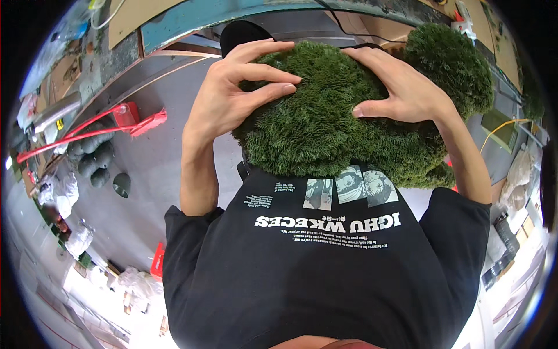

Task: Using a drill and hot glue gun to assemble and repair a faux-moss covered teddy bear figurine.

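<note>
**Both hands spread on the moss mound, nothing gripped**

I see the left hand lying open on the upper left flank of the big green moss mound, fingers fanned and pressing flat into the pile rather than closing on it. The right hand does the same on the upper right flank, thumb pointing back toward the middle. Neither hand has anything enclosed; they only bear on the mound, which sits straight ahead of my chest, just above the black T-shirt.

My worry is the hold. With flat palms and no curl under the edge, the mound could slide or tip away from me if one side pushes harder than the other. Fingertips digging in could also tear or flatten the fuzzy pile. A second moss mound sits touching on the right of the first, so a shove that way may knock it.

I cannot see what carries the mound; it hides its own support. Left of the mound lies grey floor, with a red-handled tool well off to the left and a cluttered bench edge above it.
</note>
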The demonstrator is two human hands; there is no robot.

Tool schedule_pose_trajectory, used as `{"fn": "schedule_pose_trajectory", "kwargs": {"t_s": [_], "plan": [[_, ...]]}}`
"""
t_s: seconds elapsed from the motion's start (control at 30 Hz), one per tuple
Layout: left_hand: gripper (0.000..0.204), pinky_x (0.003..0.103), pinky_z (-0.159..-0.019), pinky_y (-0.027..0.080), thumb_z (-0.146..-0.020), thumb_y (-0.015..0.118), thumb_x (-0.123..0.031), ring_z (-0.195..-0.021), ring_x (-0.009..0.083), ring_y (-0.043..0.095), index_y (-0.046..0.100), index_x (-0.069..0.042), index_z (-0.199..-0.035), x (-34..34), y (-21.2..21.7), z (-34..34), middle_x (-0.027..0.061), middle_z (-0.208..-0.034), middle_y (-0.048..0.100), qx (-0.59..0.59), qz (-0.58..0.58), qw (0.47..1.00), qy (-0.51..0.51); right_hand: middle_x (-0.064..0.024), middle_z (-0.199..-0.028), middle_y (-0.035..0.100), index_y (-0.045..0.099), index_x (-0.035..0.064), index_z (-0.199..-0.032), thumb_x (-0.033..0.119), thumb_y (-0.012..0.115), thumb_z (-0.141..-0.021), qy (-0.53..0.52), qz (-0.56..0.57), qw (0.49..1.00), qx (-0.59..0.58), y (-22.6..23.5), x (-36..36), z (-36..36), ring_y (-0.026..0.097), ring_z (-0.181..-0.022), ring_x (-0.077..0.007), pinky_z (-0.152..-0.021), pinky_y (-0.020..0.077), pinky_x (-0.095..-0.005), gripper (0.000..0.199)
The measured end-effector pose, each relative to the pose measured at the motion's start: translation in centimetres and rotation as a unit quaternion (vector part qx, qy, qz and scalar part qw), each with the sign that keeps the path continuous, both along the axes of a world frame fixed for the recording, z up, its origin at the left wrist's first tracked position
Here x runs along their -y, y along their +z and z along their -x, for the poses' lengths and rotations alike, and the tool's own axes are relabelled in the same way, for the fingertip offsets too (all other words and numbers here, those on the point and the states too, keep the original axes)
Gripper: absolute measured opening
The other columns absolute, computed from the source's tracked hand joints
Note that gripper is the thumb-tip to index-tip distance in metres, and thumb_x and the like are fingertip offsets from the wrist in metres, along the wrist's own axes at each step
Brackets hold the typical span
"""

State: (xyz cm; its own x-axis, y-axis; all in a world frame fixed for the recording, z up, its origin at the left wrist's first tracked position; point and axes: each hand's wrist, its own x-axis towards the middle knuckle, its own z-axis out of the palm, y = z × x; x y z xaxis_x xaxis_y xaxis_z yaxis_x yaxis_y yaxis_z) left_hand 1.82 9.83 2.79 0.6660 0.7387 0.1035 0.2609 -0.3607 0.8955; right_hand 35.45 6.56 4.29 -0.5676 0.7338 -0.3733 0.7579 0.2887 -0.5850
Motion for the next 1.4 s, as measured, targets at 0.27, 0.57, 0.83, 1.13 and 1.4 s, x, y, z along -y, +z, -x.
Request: {"fn": "schedule_pose_trajectory", "kwargs": {"t_s": [0.27, 0.57, 0.83, 1.13, 1.4], "plan": [[0.016, 0.061, -0.112, 0.048, -0.098, 0.076, -0.017, -0.105, 0.0389, 0.078, 0.074, -0.005, -0.086, 1.2, 0.3, 2.1, 0.0103, -0.085, 0.079, 0.236, 0.061, 0.967, -0.079, -0.0235, -0.153, 0.054, 0.042, 0.0008, -0.16, 0.047, 0.087, -0.083, 0.0, -0.022, 1.0, -0.022, -0.7, 0.2, -0.4, 0.054, -0.141, -0.0399, -0.118, 0.0441, -0.0482, 0.1], [0.027, 0.055, -0.103, 0.053, -0.11, 0.06, -0.021, -0.094, 0.0309, 0.077, 0.069, -0.004, -0.091, 3.8, -1.4, 11.2, 0.0102, -0.08, 0.074, 0.341, 0.086, 0.919, 0.176, -0.0245, -0.154, 0.054, 0.04, -0.0017, -0.162, 0.051, 0.083, -0.087, -0.011, 0.057, 0.997, -0.057, -0.4, -1.1, -1.7, 0.053, -0.143, -0.0394, -0.12, 0.0404, -0.046, 0.101], [0.02, 0.035, -0.099, 0.054, -0.084, 0.086, -0.001, -0.105, 0.0227, 0.073, 0.076, -0.001, -0.102, 12.8, -6.5, 10.5, 0.0092, -0.106, 0.077, 0.023, 0.124, 0.944, 0.305, -0.0254, -0.163, 0.047, 0.036, -0.0076, -0.163, 0.06, 0.08, -0.086, 0.001, 0.087, 0.994, -0.061, -0.9, -1.2, -2.7, 0.044, -0.154, -0.0356, -0.127, 0.0288, -0.0431, 0.111], [0.049, 0.038, -0.099, 0.054, -0.078, 0.095, -0.023, -0.111, 0.023, 0.067, 0.075, -0.009, -0.121, 15.0, -8.3, 7.2, 0.0063, -0.125, 0.07, 0.13, 0.158, 0.929, 0.308, -0.0241, -0.167, 0.044, 0.032, -0.0106, -0.164, 0.065, 0.078, -0.089, -0.016, 0.125, 0.988, -0.085, -1.7, -1.1, -3.5, 0.04, -0.157, -0.0318, -0.128, 0.0258, -0.0422, 0.116], [0.07, 0.049, -0.125, 0.036, -0.083, 0.09, -0.036, -0.153, 0.0345, 0.043, 0.068, -0.022, -0.148, 12.2, -8.1, 5.9, 0.0104, -0.163, 0.052, 0.106, 0.031, 0.944, 0.312, -0.0262, -0.167, 0.043, 0.033, -0.0088, -0.165, 0.064, 0.081, -0.086, -0.009, 0.112, 0.992, -0.056, -1.0, -1.1, -2.7, 0.04, -0.157, -0.0355, -0.128, 0.0262, -0.0443, 0.117]]}}
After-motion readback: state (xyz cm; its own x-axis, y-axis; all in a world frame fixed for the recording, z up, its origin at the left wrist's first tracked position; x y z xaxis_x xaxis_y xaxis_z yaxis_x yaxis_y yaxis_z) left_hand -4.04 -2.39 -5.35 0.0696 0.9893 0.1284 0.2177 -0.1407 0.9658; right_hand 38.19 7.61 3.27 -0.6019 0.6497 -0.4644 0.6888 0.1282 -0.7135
